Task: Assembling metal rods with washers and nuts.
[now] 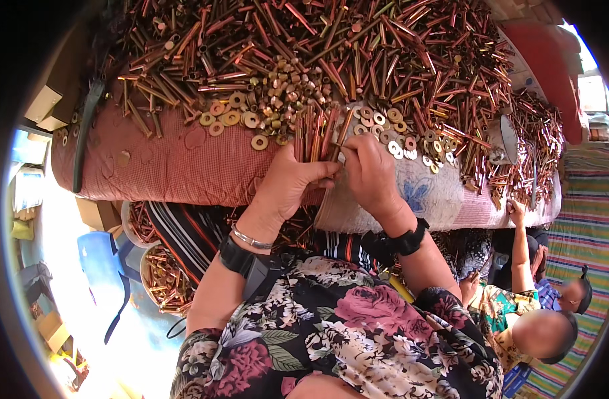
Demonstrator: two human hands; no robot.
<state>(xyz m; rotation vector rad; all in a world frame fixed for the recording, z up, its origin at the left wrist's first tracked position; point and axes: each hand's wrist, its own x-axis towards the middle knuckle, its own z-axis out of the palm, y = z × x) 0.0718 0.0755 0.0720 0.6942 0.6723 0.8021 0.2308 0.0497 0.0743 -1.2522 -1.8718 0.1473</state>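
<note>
My left hand (pixel 288 181) is closed around a bunch of long copper-coloured bolts (pixel 312 136) that stand up side by side over the table's near edge. Close beside it, my right hand (pixel 371 171) pinches a single bolt (pixel 345 128), its fingertips almost touching the left thumb. Beyond the left hand lies a small heap of short brass-coloured nuts (pixel 284 90). Flat round washers (pixel 231 118) are scattered to its left, and more washers (pixel 394 126) lie beyond the right hand. The lower ends of the held bolts are hidden by my fingers.
A big pile of bolts (pixel 317 40) covers the far side of the cloth-covered table (pixel 151 166). A metal bowl (pixel 505 139) lies tipped at the right. Containers of bolts (pixel 166 276) and a blue chair (pixel 105 263) stand lower left. Co-workers sit at right, one hand (pixel 515 211) at the table edge.
</note>
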